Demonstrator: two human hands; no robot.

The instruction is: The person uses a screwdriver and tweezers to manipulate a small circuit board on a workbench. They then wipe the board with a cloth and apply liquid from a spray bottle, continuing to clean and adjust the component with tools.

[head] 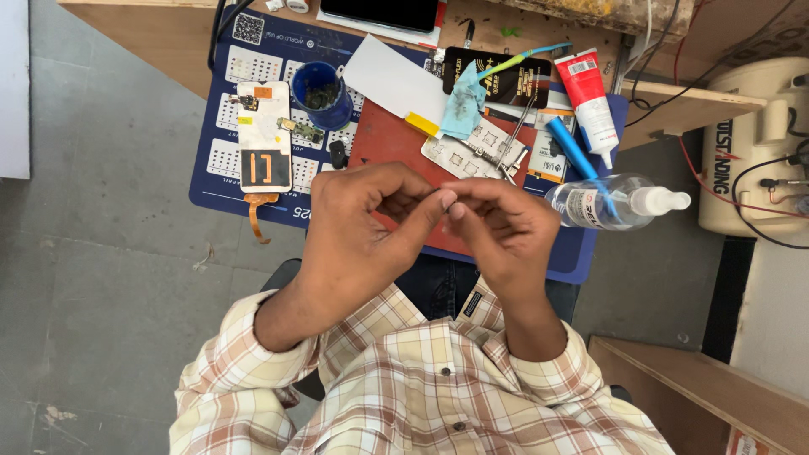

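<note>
My left hand (pixel 362 236) and my right hand (pixel 501 232) meet over the near edge of a red mat (pixel 383 143), fingertips pressed together around something too small to make out. An opened phone body (pixel 264 135) with an orange flex cable lies to the left on a dark blue calendar mat (pixel 223 181). A clear spray bottle (pixel 611 202) lies on its side just right of my right hand.
A blue cup (pixel 321 94), a white sheet (pixel 394 82), a metal stencil plate with tweezers (pixel 476 145), a blue pen (pixel 573 147) and a white tube with a red cap end (pixel 590 101) crowd the small wooden table. A cream machine (pixel 758 143) with wires stands at the right.
</note>
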